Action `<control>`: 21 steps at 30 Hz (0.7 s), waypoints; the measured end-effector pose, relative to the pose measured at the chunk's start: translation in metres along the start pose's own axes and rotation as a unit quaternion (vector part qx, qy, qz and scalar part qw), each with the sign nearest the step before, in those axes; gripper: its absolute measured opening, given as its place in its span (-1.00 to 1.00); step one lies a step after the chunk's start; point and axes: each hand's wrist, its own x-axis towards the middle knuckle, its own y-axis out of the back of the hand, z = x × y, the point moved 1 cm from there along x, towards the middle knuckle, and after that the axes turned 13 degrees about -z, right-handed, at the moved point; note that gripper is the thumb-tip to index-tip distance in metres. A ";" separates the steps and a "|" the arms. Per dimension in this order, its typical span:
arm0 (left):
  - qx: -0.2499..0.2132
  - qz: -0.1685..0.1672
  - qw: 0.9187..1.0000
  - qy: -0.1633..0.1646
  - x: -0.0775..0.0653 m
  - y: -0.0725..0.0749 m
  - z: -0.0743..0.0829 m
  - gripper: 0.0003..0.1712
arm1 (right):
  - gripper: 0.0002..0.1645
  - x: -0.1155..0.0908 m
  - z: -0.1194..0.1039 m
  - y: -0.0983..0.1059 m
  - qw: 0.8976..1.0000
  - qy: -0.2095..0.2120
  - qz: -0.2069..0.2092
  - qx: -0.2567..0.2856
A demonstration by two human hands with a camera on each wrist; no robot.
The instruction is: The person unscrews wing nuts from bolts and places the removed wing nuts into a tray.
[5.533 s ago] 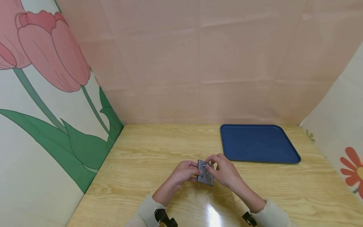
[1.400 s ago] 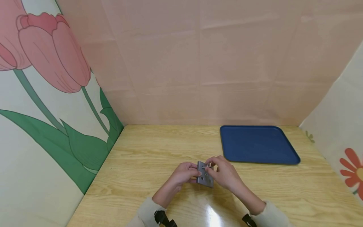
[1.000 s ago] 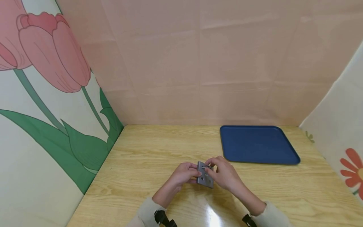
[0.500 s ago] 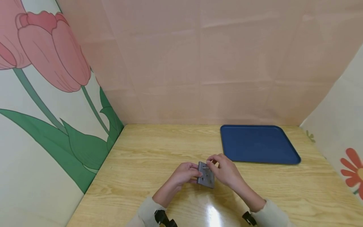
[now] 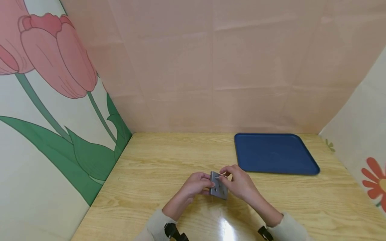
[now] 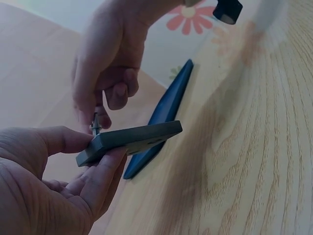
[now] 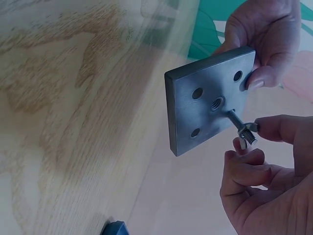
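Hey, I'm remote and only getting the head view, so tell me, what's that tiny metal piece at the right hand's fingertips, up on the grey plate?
Observer: The right wrist view shows a wing nut on a threaded bolt.
Operator: Is that nut tight against the grey plate?
Observer: No, a stretch of bare thread shows between them.
Operator: And the plate's middle hole, is it smooth inside?
Observer: No, that close-up shows screw thread inside the middle hole.
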 end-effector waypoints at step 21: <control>-0.003 0.000 1.000 -0.002 0.000 0.000 -0.001 -0.70 | -0.85 -0.003 -0.002 -0.002 1.000 0.011 0.007 -0.001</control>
